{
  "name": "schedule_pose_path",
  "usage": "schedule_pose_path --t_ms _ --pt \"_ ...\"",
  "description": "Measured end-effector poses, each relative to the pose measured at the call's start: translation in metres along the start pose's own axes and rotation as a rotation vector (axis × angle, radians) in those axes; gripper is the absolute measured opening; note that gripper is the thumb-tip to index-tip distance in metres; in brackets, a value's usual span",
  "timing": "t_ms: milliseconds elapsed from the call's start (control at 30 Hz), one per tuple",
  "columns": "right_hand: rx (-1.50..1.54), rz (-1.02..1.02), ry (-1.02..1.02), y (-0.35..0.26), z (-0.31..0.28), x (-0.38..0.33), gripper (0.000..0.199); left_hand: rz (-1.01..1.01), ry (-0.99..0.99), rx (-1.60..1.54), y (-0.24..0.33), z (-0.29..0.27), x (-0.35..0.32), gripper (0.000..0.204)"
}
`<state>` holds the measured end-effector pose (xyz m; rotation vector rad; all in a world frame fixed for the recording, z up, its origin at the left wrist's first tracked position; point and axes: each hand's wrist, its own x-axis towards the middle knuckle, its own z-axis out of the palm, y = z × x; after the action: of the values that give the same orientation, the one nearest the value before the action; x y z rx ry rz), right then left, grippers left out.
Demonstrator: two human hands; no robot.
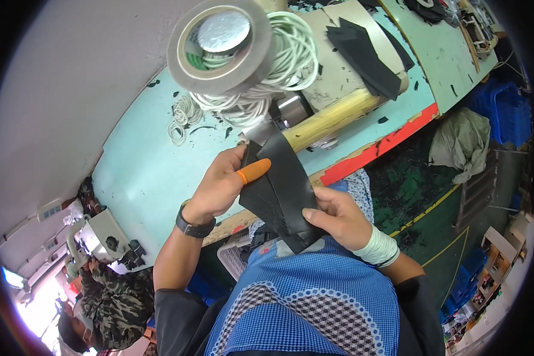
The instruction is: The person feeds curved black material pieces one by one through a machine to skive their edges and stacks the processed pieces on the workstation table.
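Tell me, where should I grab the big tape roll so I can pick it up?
Probably by its outer rim, from the side. The tape roll is a wide ring with its open face toward the camera, so fingers can pinch across the band there. White cords crowd its right and lower edge, so coming from the upper left looks easier. Both hands, left hand and right hand, are on black sheets.

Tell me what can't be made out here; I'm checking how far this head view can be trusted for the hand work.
- Left hand fingertips: behind the black pieces.
- Right hand fingers: tucked under those pieces.
- How many black pieces are stacked: edges overlap.
- Tape roll: its mount is hidden behind it.
- White cord bundle: partly covered by the roll.
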<state>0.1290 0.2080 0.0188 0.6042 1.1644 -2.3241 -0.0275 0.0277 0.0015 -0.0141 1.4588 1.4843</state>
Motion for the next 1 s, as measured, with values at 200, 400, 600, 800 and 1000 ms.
schedule_pose_path --t_ms 200,400,600,800,1000 --pt "0.083 0.067 -0.008 0.001 0.015 0.022 0.033 -0.157 -0.019 0.16 0.012 -0.021 0.021 0.02" --pt "0.205 0.037 0.082 0.002 0.026 0.031 0.029 -0.032 0.011 0.276 0.017 -0.03 0.034 0.019" --pt "0.111 -0.038 0.232 0.004 0.022 0.026 0.021 -0.008 0.068 -0.233 0.012 -0.016 0.026 0.022" --pt "0.136 0.017 0.195 0.0 0.031 0.024 0.024 -0.057 -0.068 -0.083 0.018 -0.023 0.026 0.017" --pt "0.146 0.031 0.084 0.005 0.039 0.026 0.023 -0.085 -0.041 0.291 0.026 -0.022 0.027 0.019"
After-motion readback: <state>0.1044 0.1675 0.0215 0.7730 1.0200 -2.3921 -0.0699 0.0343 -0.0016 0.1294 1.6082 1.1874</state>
